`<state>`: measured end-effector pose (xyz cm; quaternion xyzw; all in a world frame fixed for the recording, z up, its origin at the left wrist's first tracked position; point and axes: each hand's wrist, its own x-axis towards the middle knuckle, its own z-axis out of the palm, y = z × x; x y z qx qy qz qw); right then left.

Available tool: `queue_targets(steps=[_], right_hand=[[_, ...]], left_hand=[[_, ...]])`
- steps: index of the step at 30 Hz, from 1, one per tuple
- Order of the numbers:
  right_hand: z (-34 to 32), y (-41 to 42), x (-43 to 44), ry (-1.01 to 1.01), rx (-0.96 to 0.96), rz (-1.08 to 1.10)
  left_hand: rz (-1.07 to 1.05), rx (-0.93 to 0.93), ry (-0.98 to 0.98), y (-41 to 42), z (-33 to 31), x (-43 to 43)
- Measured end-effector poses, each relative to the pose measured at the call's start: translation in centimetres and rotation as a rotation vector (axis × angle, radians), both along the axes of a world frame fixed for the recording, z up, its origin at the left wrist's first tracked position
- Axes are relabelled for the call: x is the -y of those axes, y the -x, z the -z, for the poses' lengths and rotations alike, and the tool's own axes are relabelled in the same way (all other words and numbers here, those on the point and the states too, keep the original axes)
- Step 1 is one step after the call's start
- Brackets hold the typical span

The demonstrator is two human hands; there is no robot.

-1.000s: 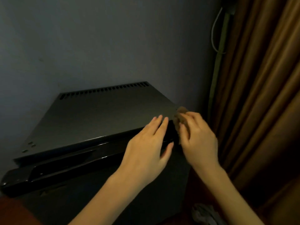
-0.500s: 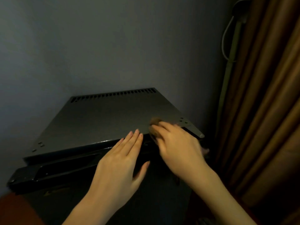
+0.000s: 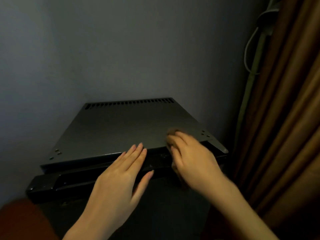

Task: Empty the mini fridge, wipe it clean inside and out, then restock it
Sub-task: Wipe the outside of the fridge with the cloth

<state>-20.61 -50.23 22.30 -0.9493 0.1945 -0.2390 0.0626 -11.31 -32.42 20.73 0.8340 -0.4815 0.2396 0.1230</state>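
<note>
**Item:** mini fridge (image 3: 121,129), dark grey-black, set in a corner against a grey wall (image 3: 121,49), with a brown curtain (image 3: 285,118) on its right.
**Top panel:** flat and matte, with a row of vent slots (image 3: 129,102) along the rear edge and small screw clusters at both front corners. A metal hinge plate (image 3: 218,146) juts out at the front right corner.
**Door:** glossy black top edge, sitting just forward of the panel.
**Also present:** a pale cable (image 3: 247,54) looped down the wall beside the curtain.

**Left hand** (image 3: 121,179): flat and relaxed, fingers straight and together. It rests over the door's top edge, with the fingertips reaching the panel's front lip near its middle. It grasps nothing.
**Right hand** (image 3: 192,160): laid on a brown cloth (image 3: 171,134) at the panel's front edge, right of centre. The cloth trails down under the palm. The hand is blurred, but thumb and fingers appear to clasp the cloth.

**Change over one second:** the cloth and right hand have come inward from the front right corner, uncovering the hinge plate. The left hand has moved left along the front edge.
</note>
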Motion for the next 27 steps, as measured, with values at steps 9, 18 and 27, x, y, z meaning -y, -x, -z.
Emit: queue_targets(steps=[9,18,27], right_hand=[[2.8,-0.5,-2.0,0.112,0.357,0.224],[4.2,-5.9,-11.7,0.139,0.452,-0.159],[6.3,-5.7,-10.5,0.077,0.714,0.193]], left_hand=[[0.189,-0.053,0.079,-3.5,1.2,-7.0],[0.263,0.048,0.217,-7.2,1.8,-11.8],[0.388,0.038,0.244,-9.8,2.9,-13.7]])
